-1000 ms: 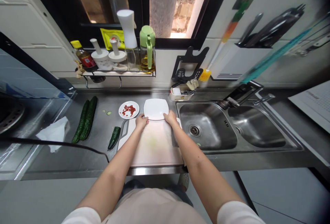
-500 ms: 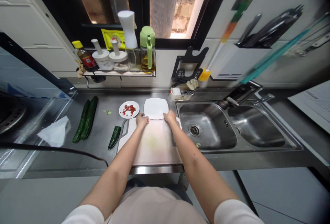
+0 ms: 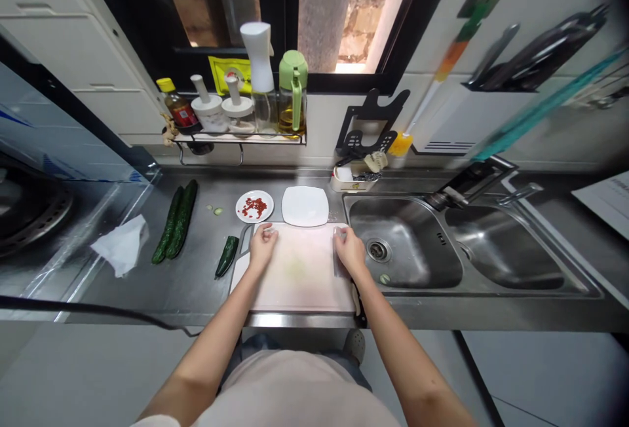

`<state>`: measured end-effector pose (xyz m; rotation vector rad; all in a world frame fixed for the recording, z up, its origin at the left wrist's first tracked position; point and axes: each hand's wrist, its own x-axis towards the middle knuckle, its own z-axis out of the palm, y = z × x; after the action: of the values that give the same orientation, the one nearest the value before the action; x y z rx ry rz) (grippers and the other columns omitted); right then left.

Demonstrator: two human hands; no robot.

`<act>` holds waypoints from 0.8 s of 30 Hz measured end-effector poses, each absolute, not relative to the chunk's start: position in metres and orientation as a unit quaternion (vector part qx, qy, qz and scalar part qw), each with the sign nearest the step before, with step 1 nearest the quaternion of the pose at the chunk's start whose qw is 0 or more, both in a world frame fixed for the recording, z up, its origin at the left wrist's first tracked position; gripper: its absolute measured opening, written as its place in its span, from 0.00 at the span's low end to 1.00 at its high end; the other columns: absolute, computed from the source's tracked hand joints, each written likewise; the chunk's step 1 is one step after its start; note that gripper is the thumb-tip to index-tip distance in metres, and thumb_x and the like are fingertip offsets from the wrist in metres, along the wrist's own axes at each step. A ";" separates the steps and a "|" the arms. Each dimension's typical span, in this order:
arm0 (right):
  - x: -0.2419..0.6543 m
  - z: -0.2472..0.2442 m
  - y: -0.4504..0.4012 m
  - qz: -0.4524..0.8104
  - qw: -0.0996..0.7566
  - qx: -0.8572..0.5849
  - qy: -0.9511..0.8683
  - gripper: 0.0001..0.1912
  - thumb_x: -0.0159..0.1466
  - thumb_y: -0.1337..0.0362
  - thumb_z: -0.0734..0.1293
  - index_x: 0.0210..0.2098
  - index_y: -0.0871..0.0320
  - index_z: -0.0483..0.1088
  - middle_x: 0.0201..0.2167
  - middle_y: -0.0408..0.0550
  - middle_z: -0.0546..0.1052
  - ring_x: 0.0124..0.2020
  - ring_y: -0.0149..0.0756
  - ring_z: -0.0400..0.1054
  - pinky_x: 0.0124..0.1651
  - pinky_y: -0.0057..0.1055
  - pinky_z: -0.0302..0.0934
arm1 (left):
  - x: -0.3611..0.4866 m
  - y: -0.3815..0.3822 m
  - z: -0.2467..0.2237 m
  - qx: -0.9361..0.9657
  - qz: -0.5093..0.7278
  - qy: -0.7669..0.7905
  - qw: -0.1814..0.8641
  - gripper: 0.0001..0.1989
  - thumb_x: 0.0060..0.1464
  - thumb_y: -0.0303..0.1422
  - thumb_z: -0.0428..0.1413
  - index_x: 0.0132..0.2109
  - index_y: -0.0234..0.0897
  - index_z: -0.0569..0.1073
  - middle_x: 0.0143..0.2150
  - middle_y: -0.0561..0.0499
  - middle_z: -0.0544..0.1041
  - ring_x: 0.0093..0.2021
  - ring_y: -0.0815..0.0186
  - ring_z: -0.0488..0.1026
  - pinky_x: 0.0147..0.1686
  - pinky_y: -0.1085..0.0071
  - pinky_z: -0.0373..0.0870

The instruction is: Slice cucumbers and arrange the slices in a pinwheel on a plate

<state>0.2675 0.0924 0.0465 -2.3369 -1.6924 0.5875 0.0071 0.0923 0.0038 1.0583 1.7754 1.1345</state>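
The board (image 3: 295,286) lies flat on the table (image 3: 196,289), its front side near the table's front edge. The left hand (image 3: 263,243), fingers loosely bent, is at the board's far left corner with nothing visible in its grasp. The right hand (image 3: 349,248), relaxed and half curled, is at the far right side; no gripped thing shows. Beneath it is a grey strip (image 3: 338,263), perhaps a blade; whether the fingers touch it is unclear. A careless reach there could mean a cut, if it is one. A pale handle (image 3: 356,298) shows at the near right corner, where a forearm could knock it off the edge.

Just behind the board sits the square plate (image 3: 304,206); a forward shove of the board could push it. The round plate (image 3: 254,207) is close beside, so a sideways bump might spill its red bits (image 3: 254,206).

As for writing, the bottle (image 3: 183,112) has a red label, the packet (image 3: 223,73) a printed front and the sheet (image 3: 607,201) small print, but none is legible.
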 end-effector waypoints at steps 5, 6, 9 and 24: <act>0.297 0.040 0.045 0.174 0.100 -0.797 -0.570 0.16 0.64 0.57 0.62 0.48 0.57 0.67 0.38 0.49 0.75 0.40 0.38 0.70 0.37 0.27 0.55 | -0.058 0.062 0.012 0.501 0.387 0.744 0.213 0.15 0.53 0.38 0.54 0.47 0.39 0.73 0.31 0.52 0.74 0.29 0.68 0.69 0.34 0.73 0.68; 0.301 0.038 0.038 0.169 0.093 -0.796 -0.574 0.16 0.64 0.57 0.63 0.47 0.58 0.68 0.40 0.51 0.75 0.41 0.38 0.69 0.38 0.27 0.55 | -0.070 0.058 0.012 0.509 0.372 0.756 0.178 0.15 0.53 0.39 0.54 0.46 0.39 0.74 0.34 0.51 0.74 0.31 0.67 0.70 0.38 0.71 0.68; 0.308 0.035 0.023 0.178 0.068 -0.791 -0.582 0.17 0.62 0.56 0.64 0.47 0.59 0.67 0.42 0.52 0.73 0.43 0.39 0.68 0.40 0.28 0.55 | -0.098 0.047 0.009 0.519 0.321 0.786 0.102 0.16 0.53 0.40 0.54 0.46 0.38 0.74 0.40 0.46 0.74 0.41 0.59 0.71 0.47 0.62 0.67; 0.306 0.021 0.025 0.214 0.004 -0.777 -0.591 0.25 0.62 0.56 0.64 0.55 0.63 0.61 0.46 0.58 0.74 0.47 0.45 0.69 0.44 0.33 0.58 | -0.113 0.038 0.005 0.505 0.246 0.808 0.179 0.23 0.48 0.39 0.61 0.52 0.39 0.71 0.46 0.42 0.77 0.46 0.55 0.74 0.45 0.62 0.68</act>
<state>0.3058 0.0248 0.0208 -2.4355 -1.8526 0.6712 -0.1134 0.0383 0.0046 1.4269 2.2839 0.6956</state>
